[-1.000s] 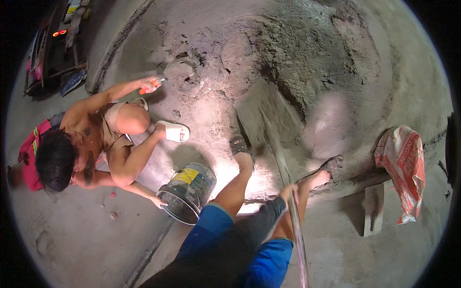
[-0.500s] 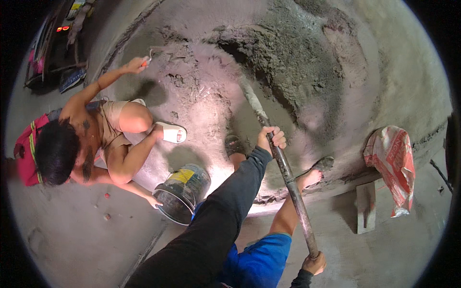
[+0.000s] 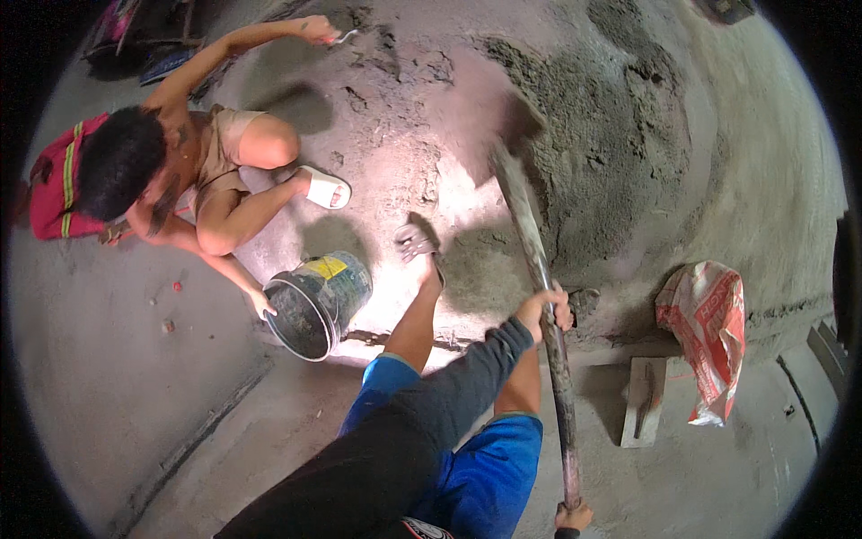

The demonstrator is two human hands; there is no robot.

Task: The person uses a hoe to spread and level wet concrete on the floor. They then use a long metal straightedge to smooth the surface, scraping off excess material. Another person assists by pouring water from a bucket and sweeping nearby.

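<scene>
Left hand [image 3: 548, 314] is wrapped round the shovel shaft [image 3: 530, 235] partway down, right hand [image 3: 574, 516] grasping the near end, so decent leverage imo. The blade [image 3: 482, 110] is blurry, but it's on the far side, by the left edge of the grey mortar heap [image 3: 620, 162]. I'd run it low and flat, drive with the rear hand and let the front one steer. Small bites. Mind the co-worker [image 3: 224, 171] squatting left, holding the bucket [image 3: 350, 289].
</scene>
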